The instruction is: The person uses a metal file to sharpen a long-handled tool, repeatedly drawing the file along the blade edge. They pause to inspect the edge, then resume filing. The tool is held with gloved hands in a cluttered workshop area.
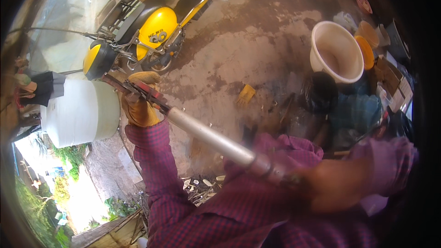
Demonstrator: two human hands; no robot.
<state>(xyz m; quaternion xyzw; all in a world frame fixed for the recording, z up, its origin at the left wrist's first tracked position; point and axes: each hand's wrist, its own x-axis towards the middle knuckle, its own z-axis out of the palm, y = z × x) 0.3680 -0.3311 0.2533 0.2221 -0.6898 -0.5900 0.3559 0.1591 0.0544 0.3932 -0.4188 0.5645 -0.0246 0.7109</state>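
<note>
A long tool with a silver tube (211,135) and a dark red metal head runs slantwise across my front. My left hand (140,103), in a yellow work glove, is closed around the tool near its red head, at the upper left end. At the lower right end my bare right hand (333,183) grips the tool, blurred by motion, so its separate fingers do not show. A second yellow glove (246,94) lies on the floor beyond the tube.
A yellow and black motorbike (158,25) stands at the far left. Nearer is a big white container (82,110). On the right are a cream bucket (340,50), an orange tub (364,51) and a cardboard box (392,82). Wood scraps (206,186) lie near my body.
</note>
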